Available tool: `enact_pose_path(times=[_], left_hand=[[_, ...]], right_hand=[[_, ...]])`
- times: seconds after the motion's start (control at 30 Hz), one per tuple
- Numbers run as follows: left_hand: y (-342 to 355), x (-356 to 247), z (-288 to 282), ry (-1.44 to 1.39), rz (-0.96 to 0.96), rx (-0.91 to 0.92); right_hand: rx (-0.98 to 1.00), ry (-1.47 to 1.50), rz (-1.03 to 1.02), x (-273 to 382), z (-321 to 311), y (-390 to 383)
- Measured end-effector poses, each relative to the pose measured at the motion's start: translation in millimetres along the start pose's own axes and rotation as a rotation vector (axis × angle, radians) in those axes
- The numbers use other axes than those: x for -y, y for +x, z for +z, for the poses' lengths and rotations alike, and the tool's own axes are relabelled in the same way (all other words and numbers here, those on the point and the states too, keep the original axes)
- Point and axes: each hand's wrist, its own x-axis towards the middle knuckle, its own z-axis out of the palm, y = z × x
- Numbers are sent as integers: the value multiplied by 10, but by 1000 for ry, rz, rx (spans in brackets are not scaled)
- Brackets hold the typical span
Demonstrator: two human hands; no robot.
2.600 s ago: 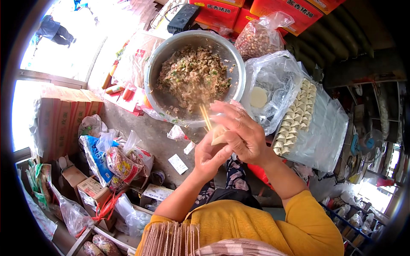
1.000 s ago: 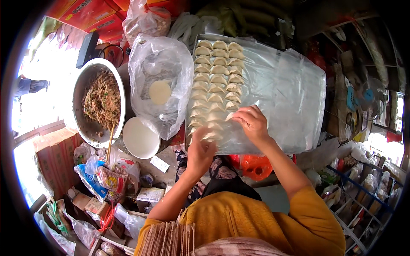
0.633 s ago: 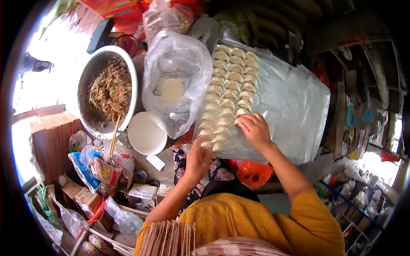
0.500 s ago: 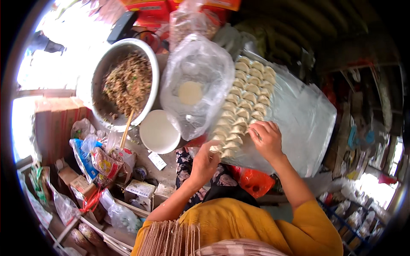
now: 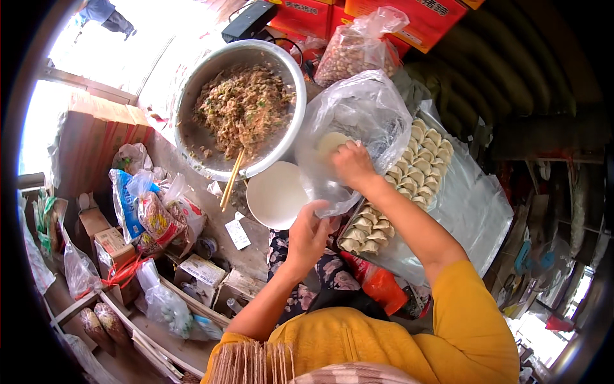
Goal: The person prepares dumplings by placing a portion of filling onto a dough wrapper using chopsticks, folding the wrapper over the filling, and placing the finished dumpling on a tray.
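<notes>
My right hand (image 5: 352, 164) reaches into a clear plastic bag (image 5: 387, 105), its fingers closed at the edge of a round, pale dumpling wrapper (image 5: 331, 144). Below the bag's near edge is my left hand (image 5: 307, 238), fingers loosely apart, with no object visible in it. Rows of folded dumplings (image 5: 419, 168) lie on a plastic-covered tray (image 5: 470, 201) to the right, partly hidden by my right forearm. Left of the bag stands a large metal basin (image 5: 295, 77) of minced filling (image 5: 243, 105). Wooden chopsticks (image 5: 233, 179) lean on its rim.
A white bowl (image 5: 275, 195) stands between basin and bag. Behind are a bag of nuts or beans (image 5: 358, 48) and red boxes (image 5: 304, 18). Packaged goods (image 5: 157, 217) and cartons (image 5: 96, 144) crowd the left. A red plastic bag (image 5: 377, 285) lies below the tray.
My right hand has left the dumplings and moved up and left to the wrapper in the bag. My left hand has come away from the tray's near end. The view has shifted.
</notes>
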Motion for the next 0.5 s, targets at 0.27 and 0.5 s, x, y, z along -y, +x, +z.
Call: enact_pose_path(times=[0.27, 0.5], left_hand=[[201, -14, -62, -124, -80, 16], [416, 144, -92, -259, -170, 77]], right_hand=[[151, 67, 12, -61, -40, 86], [259, 482, 340, -321, -251, 141]])
